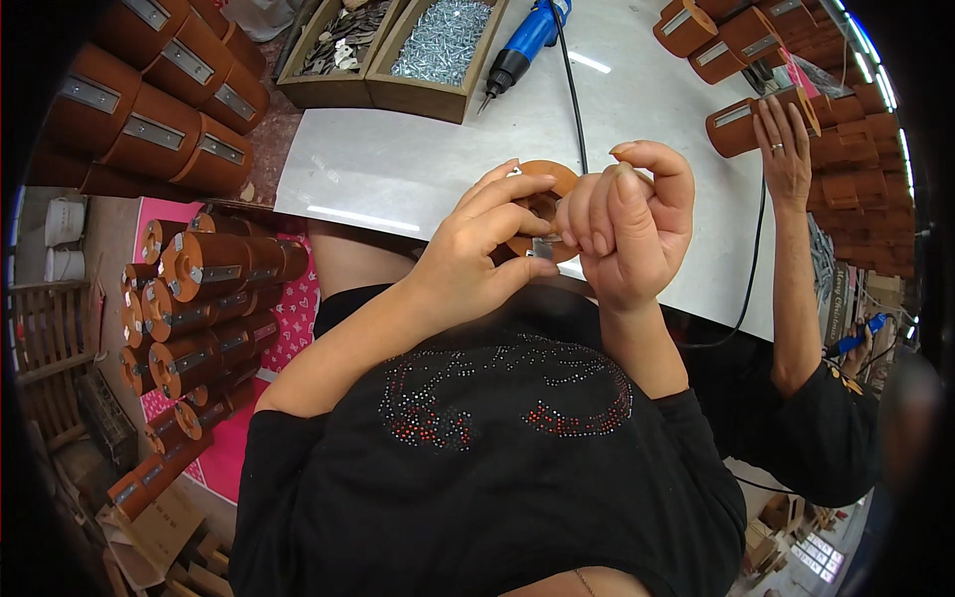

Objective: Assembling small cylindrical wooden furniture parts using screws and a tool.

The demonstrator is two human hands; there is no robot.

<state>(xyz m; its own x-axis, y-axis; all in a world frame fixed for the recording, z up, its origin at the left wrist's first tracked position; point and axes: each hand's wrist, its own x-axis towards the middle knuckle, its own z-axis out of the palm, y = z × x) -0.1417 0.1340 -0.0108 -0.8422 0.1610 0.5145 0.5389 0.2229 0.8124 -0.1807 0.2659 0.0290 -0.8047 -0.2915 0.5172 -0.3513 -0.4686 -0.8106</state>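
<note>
A reddish-brown cylinder [553, 175] with a hole in its end stands at the table's near edge, close to my body. My left hand [463, 249] grips its side, fingers over the top and thumb below, beside a small metal plate [541, 249]. Over the right part of the cylinder is my right hand [635, 224], fingers curled in a pinch near the hole. Whatever lies between those fingertips is hidden. Beyond both hands, a blue electric screwdriver [527, 48] lies on the table with its black cable [573, 90] running toward me.
Wooden boxes hold silvery screws [443, 42] and flat metal pieces [346, 42] at the back. Brown cylinders with metal strips are stacked at far left [149, 129], lower left [214, 269] and right [846, 189]. A co-worker's hand [786, 149] touches a cylinder [731, 129] on the right.
</note>
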